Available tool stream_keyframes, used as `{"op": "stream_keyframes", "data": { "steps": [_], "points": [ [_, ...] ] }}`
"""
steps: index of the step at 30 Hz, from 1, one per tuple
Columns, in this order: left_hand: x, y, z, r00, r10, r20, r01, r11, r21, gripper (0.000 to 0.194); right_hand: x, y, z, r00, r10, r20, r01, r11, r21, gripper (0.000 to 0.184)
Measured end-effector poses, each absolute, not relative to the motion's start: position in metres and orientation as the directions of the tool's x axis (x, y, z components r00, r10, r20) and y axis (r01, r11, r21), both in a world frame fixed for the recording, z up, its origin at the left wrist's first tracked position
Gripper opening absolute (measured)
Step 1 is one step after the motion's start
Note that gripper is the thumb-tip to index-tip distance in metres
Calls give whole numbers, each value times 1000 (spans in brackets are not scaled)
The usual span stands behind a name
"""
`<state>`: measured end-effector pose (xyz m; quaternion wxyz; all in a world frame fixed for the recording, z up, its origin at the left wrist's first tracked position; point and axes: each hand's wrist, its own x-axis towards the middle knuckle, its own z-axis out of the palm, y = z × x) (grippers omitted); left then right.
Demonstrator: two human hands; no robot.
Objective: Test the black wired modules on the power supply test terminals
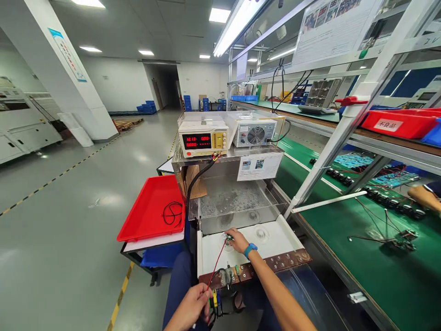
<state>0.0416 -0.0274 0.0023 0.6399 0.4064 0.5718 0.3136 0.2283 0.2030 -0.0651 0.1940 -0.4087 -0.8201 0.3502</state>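
Holding red wire (217,262) and, seemingly, circuit board (229,237)

Cool white light fills the room evenly and brightly. It comes from ceiling panels (220,15) and a long tube lamp (237,27), all burnt out to plain white. The glossy floor (69,193) throws back pale patches of glare, while the far doorway (167,87) sinks almost to black. Red digits (191,139) glow legibly. The white tray (275,243) is brightly lit; below its near edge, the space falls into shadow. Wide-angle distortion tilts the pillar (65,92) and the rack post (322,161) outward. Fine detail is soft: the board (229,237) in the right hand (238,241) and the hanging sheet's (330,41) small print are indistinct.
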Motion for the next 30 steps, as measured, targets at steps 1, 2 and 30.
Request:
{"op": "stream_keyframes", "data": {
  "steps": [1,2,30],
  "points": [
    [44,-30,-1,176,850,-497,6,504,864,64,227,205,-67,-603,797,39,515,426,-743,46],
    [46,-33,-3,200,837,-509,-47,527,848,64,227,206,-69,-615,787,46,496,431,-754,48],
    [95,43,31,113,916,-385,-159,399,903,59,225,199,-95,-617,786,30,580,480,-658,46]
  ]
}}
